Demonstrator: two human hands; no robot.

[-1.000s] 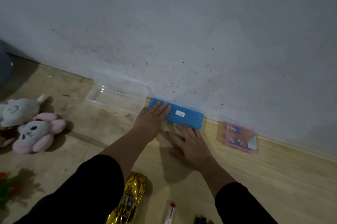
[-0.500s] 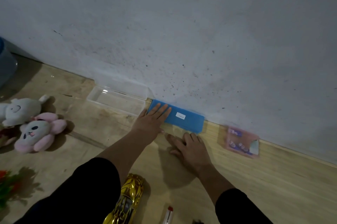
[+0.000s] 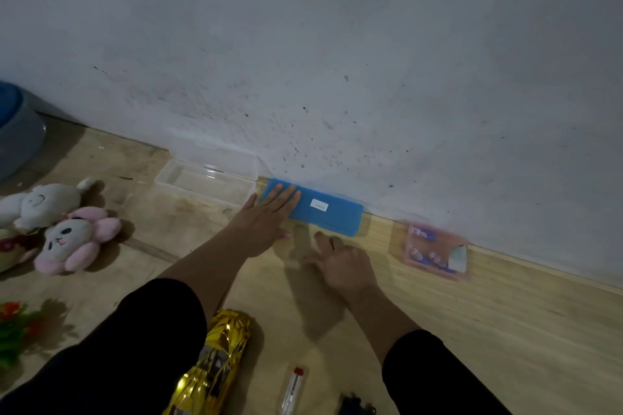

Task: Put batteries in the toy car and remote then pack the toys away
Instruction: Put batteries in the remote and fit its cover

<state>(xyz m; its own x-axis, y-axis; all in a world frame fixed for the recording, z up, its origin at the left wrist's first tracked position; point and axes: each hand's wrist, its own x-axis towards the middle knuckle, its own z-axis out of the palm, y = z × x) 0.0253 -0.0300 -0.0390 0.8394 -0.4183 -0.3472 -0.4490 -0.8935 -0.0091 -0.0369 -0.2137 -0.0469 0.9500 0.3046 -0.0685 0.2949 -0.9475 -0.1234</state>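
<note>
A blue box lid (image 3: 323, 212) with a white sticker lies on the floor against the wall. My left hand (image 3: 266, 219) rests flat on its left end, fingers spread. My right hand (image 3: 344, 262) is on the floor just in front of the lid, fingers loosely curled, not touching it. A clear plastic box (image 3: 202, 178) sits open to the left of the lid. The gold toy car (image 3: 215, 364) lies near my left sleeve. A pink pack of batteries (image 3: 435, 251) lies by the wall at right.
Two plush toys, a white one (image 3: 40, 202) and a pink one (image 3: 74, 239), lie at left. A screwdriver with a red tip (image 3: 293, 391) and a dark object (image 3: 354, 406) are at the bottom edge. A grey-blue bucket (image 3: 17, 134) stands far left.
My right hand has pulled back from the blue lid toward me and curled its fingers. The left hand stays on the lid.
</note>
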